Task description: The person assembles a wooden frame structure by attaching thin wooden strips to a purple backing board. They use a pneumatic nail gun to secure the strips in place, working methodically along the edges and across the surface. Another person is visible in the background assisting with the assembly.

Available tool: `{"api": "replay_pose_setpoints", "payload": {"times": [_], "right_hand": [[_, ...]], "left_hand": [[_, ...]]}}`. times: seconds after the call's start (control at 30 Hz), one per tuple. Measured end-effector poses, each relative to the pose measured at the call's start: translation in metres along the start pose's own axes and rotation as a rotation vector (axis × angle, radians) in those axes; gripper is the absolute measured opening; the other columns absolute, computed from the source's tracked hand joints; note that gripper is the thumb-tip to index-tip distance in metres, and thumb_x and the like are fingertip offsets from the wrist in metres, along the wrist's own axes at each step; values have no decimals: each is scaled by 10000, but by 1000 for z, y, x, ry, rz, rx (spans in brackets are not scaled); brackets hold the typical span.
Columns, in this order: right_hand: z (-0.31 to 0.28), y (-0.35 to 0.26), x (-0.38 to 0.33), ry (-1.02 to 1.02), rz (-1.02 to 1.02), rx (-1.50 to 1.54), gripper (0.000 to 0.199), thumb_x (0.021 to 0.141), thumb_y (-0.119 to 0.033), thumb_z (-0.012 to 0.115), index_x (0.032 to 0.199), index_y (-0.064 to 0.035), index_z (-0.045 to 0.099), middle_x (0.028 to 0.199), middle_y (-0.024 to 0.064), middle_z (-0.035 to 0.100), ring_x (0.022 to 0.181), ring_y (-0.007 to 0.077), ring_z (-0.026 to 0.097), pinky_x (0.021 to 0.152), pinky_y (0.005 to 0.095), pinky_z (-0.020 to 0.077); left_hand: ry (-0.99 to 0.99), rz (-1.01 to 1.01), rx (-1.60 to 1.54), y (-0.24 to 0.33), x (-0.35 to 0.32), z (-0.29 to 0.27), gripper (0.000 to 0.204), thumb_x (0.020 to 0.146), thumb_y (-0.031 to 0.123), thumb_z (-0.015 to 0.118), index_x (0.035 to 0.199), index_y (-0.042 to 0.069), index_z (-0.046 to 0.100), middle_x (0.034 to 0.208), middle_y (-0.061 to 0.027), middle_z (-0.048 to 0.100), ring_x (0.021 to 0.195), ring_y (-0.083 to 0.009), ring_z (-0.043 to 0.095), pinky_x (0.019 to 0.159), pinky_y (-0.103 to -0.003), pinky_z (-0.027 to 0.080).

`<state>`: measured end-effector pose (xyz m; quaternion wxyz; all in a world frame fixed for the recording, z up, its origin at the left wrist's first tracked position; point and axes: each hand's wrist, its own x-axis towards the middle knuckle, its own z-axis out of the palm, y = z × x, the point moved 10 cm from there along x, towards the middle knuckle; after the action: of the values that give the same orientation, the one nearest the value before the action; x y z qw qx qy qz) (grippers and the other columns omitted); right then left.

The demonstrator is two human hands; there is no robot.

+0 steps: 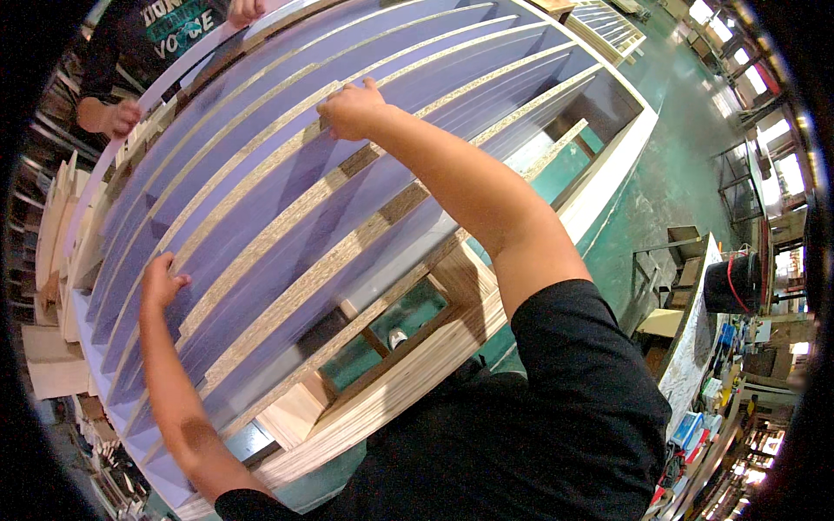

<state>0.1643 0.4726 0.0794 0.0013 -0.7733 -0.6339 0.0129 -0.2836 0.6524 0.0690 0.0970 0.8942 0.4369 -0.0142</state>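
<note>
Several chipboard panels with glossy purple faces stand on edge side by side, slanting across the view. My right hand (pixel 354 111) is closed over the top edge of one chipboard panel (pixel 261 178) near the middle of the row. At the left, my left hand (pixel 161 282) is closed on a panel edge toward the near left end, with the thumb on the purple side. Its fingertips are partly hidden. A layered pale wood frame (pixel 417 373) runs along the near side, below the panels.
Across the row, a co-worker in a dark shirt (pixel 130 52) holds a long pale strip (pixel 91 187) with both hands. Stacked boards (pixel 56 356) lie at the left. On the right are a green floor (pixel 686 165), a cluttered bench (pixel 695 356) and a black bucket (pixel 731 285).
</note>
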Motion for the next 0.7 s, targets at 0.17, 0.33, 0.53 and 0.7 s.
{"api": "replay_pose_setpoints", "payload": {"times": [0.17, 0.33, 0.53, 0.7], "right_hand": [[5, 3, 5, 21, 11, 28, 399, 892, -328, 681, 1279, -233, 656, 1324, 67, 655, 1293, 313, 569, 1112, 703, 297], [-11, 8, -8, 168, 13, -42, 354, 926, -308, 624, 1270, -227, 652, 1321, 73, 655, 1291, 332, 570, 1124, 692, 289], [-68, -41, -120, 446, -144, 173, 277, 970, -202, 635, 1246, -178, 644, 1231, 76, 651, 1231, 307, 576, 1099, 594, 347], [-113, 22, -347, 712, -25, 450, 234, 906, 30, 646, 1113, -74, 680, 962, 107, 671, 935, 320, 640, 908, 419, 474]], "left_hand": [[64, 36, 223, 14, -5, 5, 472, 681, 168, 895, 1007, 20, 586, 1043, -221, 658, 1012, -430, 627, 828, -503, 489], [-18, -48, 228, 40, 1, -2, 451, 737, 225, 867, 1020, 41, 567, 1062, -221, 662, 1048, -453, 617, 834, -529, 483], [11, 15, 206, 1, 3, 12, 459, 735, 233, 871, 1036, 53, 575, 1067, -219, 682, 1066, -443, 625, 847, -517, 491], [78, 189, 209, 38, 8, 9, 586, 747, 235, 850, 1234, 33, 595, 1163, -234, 646, 1127, -426, 601, 930, -487, 488]]}}
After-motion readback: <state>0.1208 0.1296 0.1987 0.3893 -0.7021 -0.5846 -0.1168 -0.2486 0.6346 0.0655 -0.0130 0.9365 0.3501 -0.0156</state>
